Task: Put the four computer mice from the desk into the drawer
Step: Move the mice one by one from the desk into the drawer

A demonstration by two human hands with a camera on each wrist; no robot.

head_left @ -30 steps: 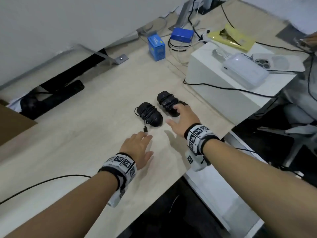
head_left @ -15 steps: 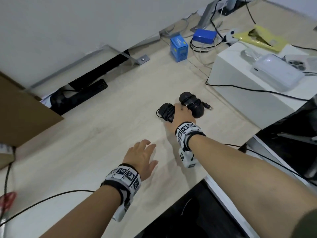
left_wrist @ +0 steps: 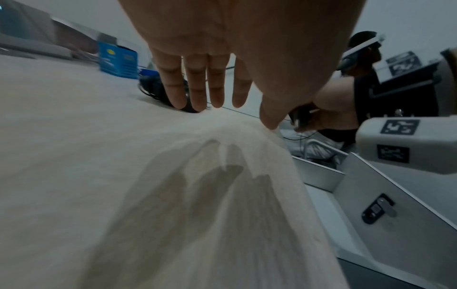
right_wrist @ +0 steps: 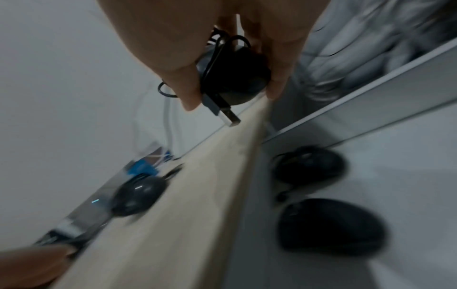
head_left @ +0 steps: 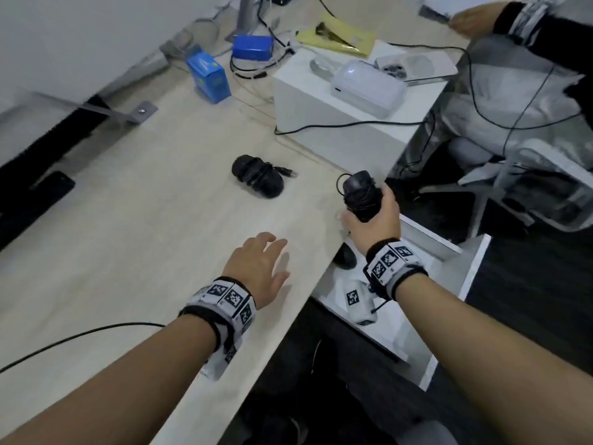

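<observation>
My right hand point(head_left: 369, 213) grips a black cable-wrapped mouse point(head_left: 361, 195) in the air over the desk's right edge, above the open white drawer point(head_left: 465, 277). In the right wrist view the held mouse point(right_wrist: 235, 78) has its USB plug dangling, and two black mice point(right_wrist: 309, 166) point(right_wrist: 329, 226) lie in the drawer below. Another black mouse point(head_left: 256, 176) with its cable wound round it lies on the wooden desk point(head_left: 128, 236). My left hand point(head_left: 260, 268) hovers flat just above the desk near the front edge, fingers straight point(left_wrist: 195, 88), holding nothing.
A white box point(head_left: 337, 104) with a white device on top stands behind the mouse. Blue boxes point(head_left: 208, 75) and tangled cables sit at the back. A black cable point(head_left: 80, 335) crosses the desk at the left. Another person's arm point(head_left: 500, 14) shows top right.
My right hand has lifted one mouse off the desk and carried it right, over the drawer. The other mouse stays on the desk. My left hand has barely moved.
</observation>
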